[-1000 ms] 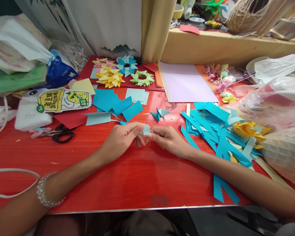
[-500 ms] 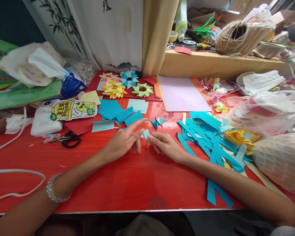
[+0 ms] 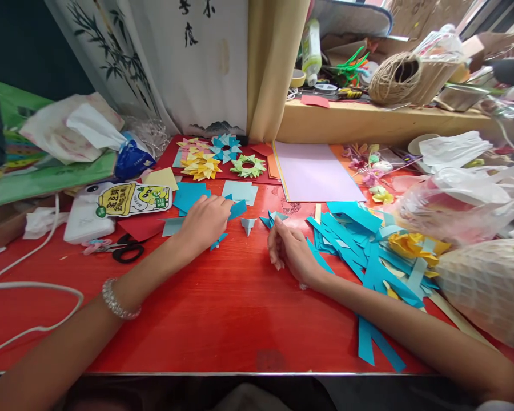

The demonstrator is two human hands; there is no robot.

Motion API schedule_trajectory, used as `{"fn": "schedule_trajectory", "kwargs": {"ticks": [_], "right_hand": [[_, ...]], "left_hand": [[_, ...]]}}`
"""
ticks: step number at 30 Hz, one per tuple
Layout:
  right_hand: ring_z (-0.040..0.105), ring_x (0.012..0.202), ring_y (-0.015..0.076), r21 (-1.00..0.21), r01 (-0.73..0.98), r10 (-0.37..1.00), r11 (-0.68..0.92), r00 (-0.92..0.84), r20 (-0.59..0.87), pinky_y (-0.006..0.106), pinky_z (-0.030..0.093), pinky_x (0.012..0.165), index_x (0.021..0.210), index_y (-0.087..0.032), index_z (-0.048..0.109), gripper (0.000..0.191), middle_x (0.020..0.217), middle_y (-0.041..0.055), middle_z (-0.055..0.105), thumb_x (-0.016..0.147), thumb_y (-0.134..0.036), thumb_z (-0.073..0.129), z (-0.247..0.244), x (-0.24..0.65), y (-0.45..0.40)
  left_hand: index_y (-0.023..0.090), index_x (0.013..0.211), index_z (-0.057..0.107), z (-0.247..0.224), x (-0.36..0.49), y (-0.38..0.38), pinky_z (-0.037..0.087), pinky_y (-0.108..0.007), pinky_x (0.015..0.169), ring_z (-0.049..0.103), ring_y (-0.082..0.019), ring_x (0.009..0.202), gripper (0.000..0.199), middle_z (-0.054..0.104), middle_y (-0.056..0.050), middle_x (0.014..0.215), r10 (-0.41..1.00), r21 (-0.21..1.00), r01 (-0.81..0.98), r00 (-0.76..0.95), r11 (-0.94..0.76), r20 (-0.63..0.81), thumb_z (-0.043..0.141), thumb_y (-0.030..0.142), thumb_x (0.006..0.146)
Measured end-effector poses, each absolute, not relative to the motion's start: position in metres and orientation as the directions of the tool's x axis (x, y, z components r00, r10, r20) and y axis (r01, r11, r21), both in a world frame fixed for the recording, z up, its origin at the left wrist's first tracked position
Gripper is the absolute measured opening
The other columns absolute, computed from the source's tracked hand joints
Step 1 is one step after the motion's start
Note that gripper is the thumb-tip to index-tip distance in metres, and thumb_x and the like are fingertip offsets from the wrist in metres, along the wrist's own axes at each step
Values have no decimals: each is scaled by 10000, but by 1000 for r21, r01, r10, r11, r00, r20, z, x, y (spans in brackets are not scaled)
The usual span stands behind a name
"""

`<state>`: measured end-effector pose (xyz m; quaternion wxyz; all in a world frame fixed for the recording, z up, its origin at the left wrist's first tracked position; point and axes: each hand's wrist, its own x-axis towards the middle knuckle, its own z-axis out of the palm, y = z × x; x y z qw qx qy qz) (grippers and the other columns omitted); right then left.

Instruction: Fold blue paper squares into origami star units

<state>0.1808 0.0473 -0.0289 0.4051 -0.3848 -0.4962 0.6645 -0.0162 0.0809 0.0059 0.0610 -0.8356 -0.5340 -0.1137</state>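
My left hand point(image 3: 208, 221) reaches over the blue paper pieces left of centre, back upward, its bent fingertips mostly hidden; I cannot tell whether they grip a piece. Part of a blue strip point(image 3: 239, 209) shows beyond its fingers, and another blue bit point(image 3: 219, 241) sticks out beneath it. My right hand point(image 3: 292, 252) rests on its side on the table, fingers loosely curled with nothing visible in them. Just behind its fingers lie folded blue paper units point(image 3: 270, 219). Between the hands a small pale-blue folded paper piece point(image 3: 248, 226) lies point toward me.
Blue paper strips point(image 3: 370, 257) pile up at the right, beside a netted bundle point(image 3: 484, 285). Finished paper rings, a green one point(image 3: 248, 166) among them, lie at the back near lilac sheets point(image 3: 317, 171). Scissors point(image 3: 128, 251) and a white cable point(image 3: 34, 285) are on the left.
The pale-blue piece has left my fingers and lies on the table. My left hand has moved left onto the blue papers; my right hand has shifted slightly right. The view has tilted up a little.
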Motion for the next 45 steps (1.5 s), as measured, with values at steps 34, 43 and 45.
{"fn": "schedule_trajectory", "kwargs": {"ticks": [34, 43, 45], "right_hand": [[521, 531, 102, -978, 205, 883, 33, -464, -67, 238, 417, 492, 755, -158, 562, 400, 606, 0, 551, 868, -524, 448, -33, 181, 46], [590, 850, 162, -999, 11, 899, -38, -437, -39, 306, 498, 738, 1015, -176, 639, 329, 918, 52, 654, 873, -435, 494, -35, 182, 49], [597, 823, 165, -998, 9, 895, -68, -441, -65, 321, 500, 739, 989, -172, 657, 332, 880, 52, 663, 872, -437, 495, -35, 183, 50]], "left_hand": [[196, 1056, 583, -1, 2, 30, 464, -237, 694, 592, -146, 760, 307, 656, -9, 883, 945, 651, 692, 297, -312, 137, 424, 404, 897], [229, 988, 621, -13, -3, 25, 504, -233, 635, 631, -168, 803, 284, 666, 12, 816, 990, 855, 513, 138, -74, 2, 503, 450, 855], [221, 1020, 603, -16, -2, 24, 518, -244, 669, 640, -170, 834, 280, 677, -3, 880, 993, 832, 542, 60, -118, 102, 545, 425, 838]]}}
